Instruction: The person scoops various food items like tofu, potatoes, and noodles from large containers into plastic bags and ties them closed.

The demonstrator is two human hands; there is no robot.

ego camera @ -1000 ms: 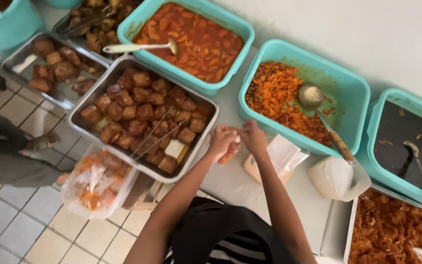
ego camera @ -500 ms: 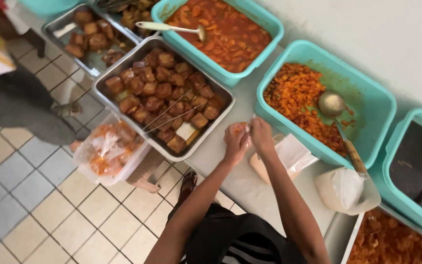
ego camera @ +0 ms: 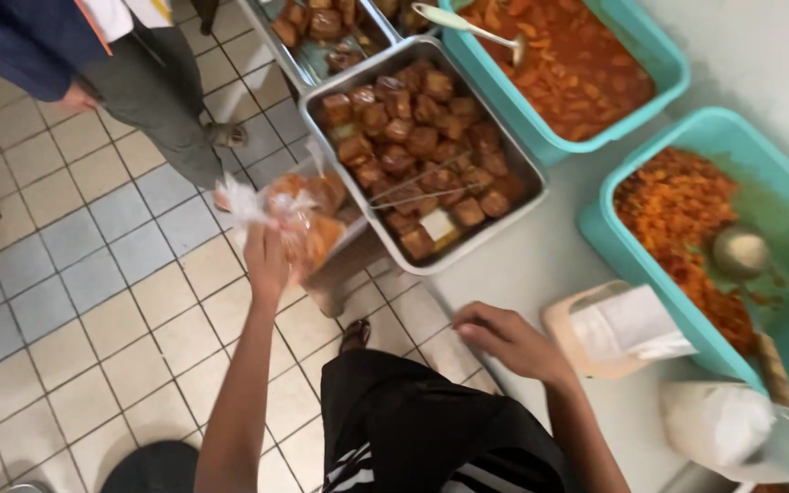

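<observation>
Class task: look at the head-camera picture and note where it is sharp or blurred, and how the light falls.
In the head view, light is even and soft, with no hard shadows; the metal tray of brown fried pieces is fairly sharp; the left hand and its clear plastic bag of orange food are slightly smeared; the right hand is a little soft; a faint sheen shows on the grey counter.

Food bag (ego camera: 299, 219) in left hand (ego camera: 267, 265)
</observation>
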